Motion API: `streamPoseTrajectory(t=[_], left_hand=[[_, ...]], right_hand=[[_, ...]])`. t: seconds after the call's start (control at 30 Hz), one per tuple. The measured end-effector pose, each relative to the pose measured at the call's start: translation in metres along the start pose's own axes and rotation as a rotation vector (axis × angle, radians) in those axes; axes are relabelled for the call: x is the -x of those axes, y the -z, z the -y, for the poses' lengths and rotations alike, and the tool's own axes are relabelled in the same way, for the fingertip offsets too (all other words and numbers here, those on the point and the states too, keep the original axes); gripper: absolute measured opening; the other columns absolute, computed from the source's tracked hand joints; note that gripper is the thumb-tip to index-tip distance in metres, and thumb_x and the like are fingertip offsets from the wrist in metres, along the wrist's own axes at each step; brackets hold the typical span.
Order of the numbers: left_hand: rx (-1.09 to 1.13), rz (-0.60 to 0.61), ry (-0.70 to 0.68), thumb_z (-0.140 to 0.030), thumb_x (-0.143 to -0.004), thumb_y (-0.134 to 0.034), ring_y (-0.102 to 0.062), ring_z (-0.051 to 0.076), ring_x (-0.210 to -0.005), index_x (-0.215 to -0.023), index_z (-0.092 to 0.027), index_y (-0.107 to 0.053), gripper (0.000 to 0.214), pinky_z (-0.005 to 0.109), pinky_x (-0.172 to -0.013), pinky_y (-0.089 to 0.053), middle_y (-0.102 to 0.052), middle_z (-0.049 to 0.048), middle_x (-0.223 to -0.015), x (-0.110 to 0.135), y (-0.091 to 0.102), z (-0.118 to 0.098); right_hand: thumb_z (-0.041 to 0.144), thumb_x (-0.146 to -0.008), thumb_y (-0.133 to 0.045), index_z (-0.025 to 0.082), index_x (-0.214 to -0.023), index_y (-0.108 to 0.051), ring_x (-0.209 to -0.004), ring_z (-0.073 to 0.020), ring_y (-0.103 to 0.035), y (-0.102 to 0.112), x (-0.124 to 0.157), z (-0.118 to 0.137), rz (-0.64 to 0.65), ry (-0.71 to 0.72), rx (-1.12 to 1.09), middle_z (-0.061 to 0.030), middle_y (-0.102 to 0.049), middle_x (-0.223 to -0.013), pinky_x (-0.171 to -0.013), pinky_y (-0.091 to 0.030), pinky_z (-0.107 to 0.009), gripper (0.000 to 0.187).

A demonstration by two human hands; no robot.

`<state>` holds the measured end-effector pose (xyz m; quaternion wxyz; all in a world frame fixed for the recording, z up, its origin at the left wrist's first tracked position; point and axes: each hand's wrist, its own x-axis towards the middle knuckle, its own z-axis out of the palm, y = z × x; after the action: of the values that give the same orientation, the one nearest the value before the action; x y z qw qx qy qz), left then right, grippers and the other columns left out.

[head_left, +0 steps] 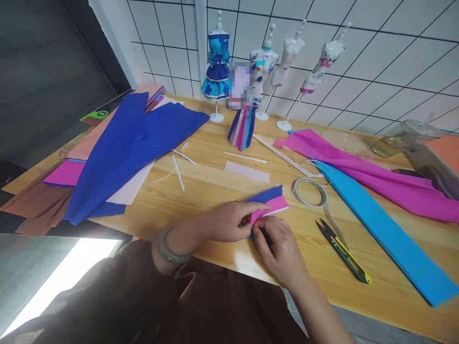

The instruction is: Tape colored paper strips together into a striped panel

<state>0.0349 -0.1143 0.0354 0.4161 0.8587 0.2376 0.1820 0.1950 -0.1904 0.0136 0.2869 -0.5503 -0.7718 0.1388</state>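
Note:
Near the front edge of the table, a small pink and blue piece of crepe paper (275, 204) lies between my hands, with a narrow white strip along its pink edge. My left hand (231, 220) pinches its near left end, the index finger stretched across the pink part. Close beside it, my right hand (278, 241) has thumb and fingertips closed on the lower edge. The fingers partly hide that edge. Right of the hands are a roll of tape (295, 191) and yellow-and-green thread snips (346, 255).
Large blue crepe paper (125, 143) covers other sheets at left. Folded light-blue paper (387, 234) and magenta paper (362, 167) lie at right. Several small dress forms stand along the wall, one in a blue dress (218, 62). A striped skirt (242, 129) and pale strips (247, 171) are behind my hands.

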Motion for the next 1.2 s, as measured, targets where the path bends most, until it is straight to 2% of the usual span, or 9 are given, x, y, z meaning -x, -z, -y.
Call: streamPoseTrajectory(t=[0.33, 0.6, 0.87, 1.2], left_hand=[[-0.008, -0.011, 0.022, -0.016, -0.075, -0.048, -0.053, 0.012, -0.066, -0.122, -0.019, -0.047, 0.048, 0.024, -0.062, -0.041, -0.063, 0.0040, -0.094, 0.0001, -0.0003, -0.0001], [-0.009, -0.014, 0.003, -0.015, -0.076, -0.045, -0.057, 0.013, -0.076, -0.124, -0.019, -0.046, 0.049, 0.024, -0.066, -0.042, -0.062, 0.0048, -0.103, -0.0002, -0.0012, 0.0013], [-0.003, -0.021, 0.005, -0.016, -0.075, -0.046, -0.056, 0.014, -0.072, -0.121, -0.018, -0.048, 0.046, 0.025, -0.064, -0.042, -0.063, 0.0039, -0.092, -0.0006, -0.0007, -0.0001], [-0.012, -0.030, -0.002, -0.015, -0.076, -0.047, -0.058, 0.015, -0.078, -0.121, -0.018, -0.049, 0.045, 0.025, -0.068, -0.044, -0.064, 0.0042, -0.093, -0.0010, -0.0022, 0.0016]], right_hand=[[0.019, -0.086, -0.043, 0.019, -0.084, -0.054, -0.074, -0.0193, -0.051, -0.0003, 0.0004, -0.0001, 0.003, -0.003, 0.011, -0.0054, -0.058, -0.076, -0.069, -0.038, -0.035, 0.011], [0.020, -0.087, -0.042, 0.019, -0.083, -0.054, -0.073, -0.0192, -0.050, 0.0004, -0.0001, -0.0003, 0.003, 0.012, 0.019, -0.0056, -0.058, -0.076, -0.068, -0.038, -0.034, 0.012], [0.021, -0.086, -0.043, 0.019, -0.083, -0.054, -0.073, -0.0192, -0.051, 0.0006, -0.0004, 0.0004, 0.006, -0.003, 0.018, -0.0053, -0.058, -0.076, -0.068, -0.038, -0.034, 0.012], [0.019, -0.085, -0.044, 0.019, -0.081, -0.053, -0.072, -0.0192, -0.050, 0.0000, -0.0014, 0.0008, 0.004, -0.006, 0.007, -0.0050, -0.058, -0.074, -0.068, -0.038, -0.034, 0.010]])
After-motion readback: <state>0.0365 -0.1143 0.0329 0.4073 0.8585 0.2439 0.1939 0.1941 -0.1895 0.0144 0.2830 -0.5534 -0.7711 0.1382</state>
